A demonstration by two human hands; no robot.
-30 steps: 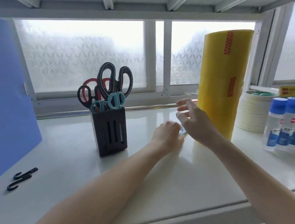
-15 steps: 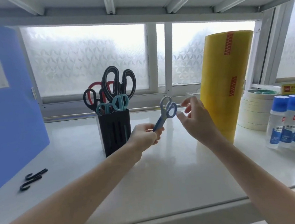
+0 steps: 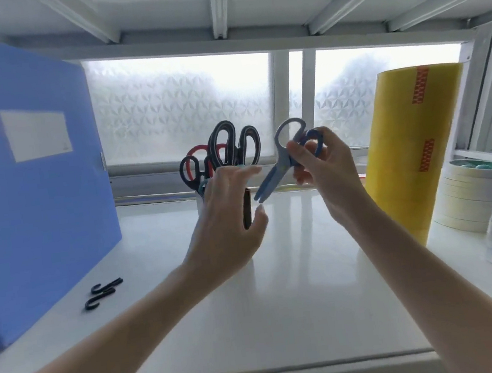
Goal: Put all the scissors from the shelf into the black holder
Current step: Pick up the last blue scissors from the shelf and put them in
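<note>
Right hand (image 3: pixel 326 174) holds blue scissors (image 3: pixel 286 157) by the handles, fingers clamped on them, blades angled down-left, in the air just right of the black holder (image 3: pixel 246 209). Left hand (image 3: pixel 227 219) in front of holder, fingers spread apart, holding nothing. Several scissors stand in the holder on the shelf (image 3: pixel 296 288)

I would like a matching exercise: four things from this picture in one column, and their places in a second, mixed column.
1. blue scissors
2. yellow roll
3. black hooks
4. blue folder

a. lying on the shelf, near the folder
b. held in the right hand
c. standing at the far left
d. standing at the right, beside the tape rolls

Pairs: 1-b, 2-d, 3-a, 4-c
</note>
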